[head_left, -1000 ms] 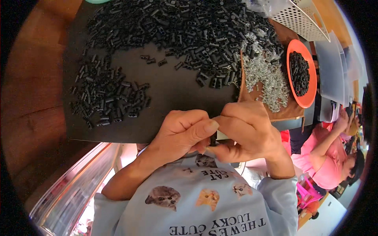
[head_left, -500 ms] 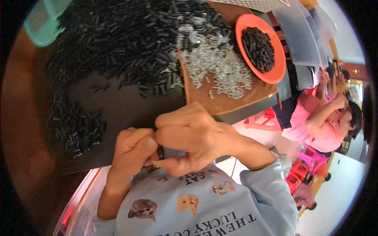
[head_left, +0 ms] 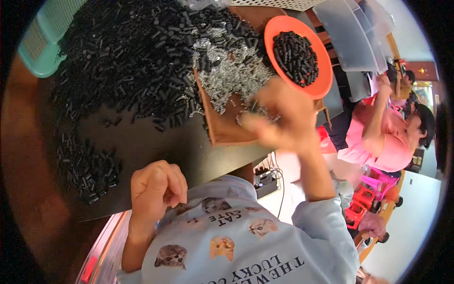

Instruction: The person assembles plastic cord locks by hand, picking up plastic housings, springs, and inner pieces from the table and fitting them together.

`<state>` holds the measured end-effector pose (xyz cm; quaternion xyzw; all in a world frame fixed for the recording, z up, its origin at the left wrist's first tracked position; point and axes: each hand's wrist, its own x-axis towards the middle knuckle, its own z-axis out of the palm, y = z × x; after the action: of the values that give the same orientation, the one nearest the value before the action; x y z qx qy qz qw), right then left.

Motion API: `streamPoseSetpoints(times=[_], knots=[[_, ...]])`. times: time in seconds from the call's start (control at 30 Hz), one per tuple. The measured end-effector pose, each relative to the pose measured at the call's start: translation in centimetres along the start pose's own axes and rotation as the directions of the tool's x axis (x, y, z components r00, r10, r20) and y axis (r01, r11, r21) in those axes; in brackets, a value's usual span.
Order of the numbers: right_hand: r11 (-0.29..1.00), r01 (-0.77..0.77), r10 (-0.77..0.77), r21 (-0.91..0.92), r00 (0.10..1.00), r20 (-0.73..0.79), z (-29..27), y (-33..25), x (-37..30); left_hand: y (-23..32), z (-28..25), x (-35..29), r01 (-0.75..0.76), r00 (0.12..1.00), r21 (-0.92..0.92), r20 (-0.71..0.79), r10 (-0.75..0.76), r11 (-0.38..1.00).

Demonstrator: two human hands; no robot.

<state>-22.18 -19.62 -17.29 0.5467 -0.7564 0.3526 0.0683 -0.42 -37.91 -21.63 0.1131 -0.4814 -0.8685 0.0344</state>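
My left hand (head_left: 158, 189) is curled closed near the table's front edge, above my shirt. Whatever its fingers hold is hidden from view. Blurred by motion, my right hand (head_left: 286, 116) hovers over the near right part of a pile of small silver metal springs (head_left: 227, 78). Its fingertips are too smeared to show if anything is between them. The springs lie on a brown sheet (head_left: 222, 130). Left of them spreads a large heap of short black cylindrical pieces (head_left: 127, 57). A smaller group of black pieces (head_left: 87, 170) lies at the near left.
An orange-red plate (head_left: 323, 57) with black pieces stands right of the springs. A green plastic basket (head_left: 42, 59) sits at the far left and a translucent bin (head_left: 352, 40) at the far right. Another person in pink (head_left: 378, 137) sits to the right, near red stools (head_left: 357, 210).
My hands have come apart from each other. The right one has moved away and up to the springs, while the left stays near my body, still curled.
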Motion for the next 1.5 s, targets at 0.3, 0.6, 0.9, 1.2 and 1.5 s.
streamPoseSetpoints(times=[0.3, 0.6, 0.9, 1.2, 1.5], knots=[[0.888, -0.41, 0.385, -0.206, 0.91, -0.153, -4.3, 5.4, -1.5, 0.3, 0.6, 0.1, -0.002, 0.999, 0.028, -0.032, 0.003, 1.0], [0.994, -0.013, -0.02, 0.106, 0.952, 0.306, 4.8, -3.1, 2.8, 2.4, 0.1, -1.6, 0.132, 0.991, 0.427, -0.075, -0.11, 0.895], [0.947, 0.312, -0.317, 0.074, 0.871, 0.377, 11.1, -5.5, 8.5, 2.1, -1.4, -2.1, 0.033, 0.999, 0.454, -0.013, -0.031, 0.891], [0.903, 0.418, -0.327, -0.096, 0.816, 0.476, 11.9, -5.7, 9.6, 2.2, -1.8, -2.5, 0.085, 0.993, 0.181, -0.101, -0.068, 0.98], [0.854, -0.103, -0.074, 0.509, 0.946, 0.315, 7.7, -5.8, 4.5, 1.6, -1.1, -1.9, 0.038, 0.965, -0.055, -0.256, -0.051, 0.998]])
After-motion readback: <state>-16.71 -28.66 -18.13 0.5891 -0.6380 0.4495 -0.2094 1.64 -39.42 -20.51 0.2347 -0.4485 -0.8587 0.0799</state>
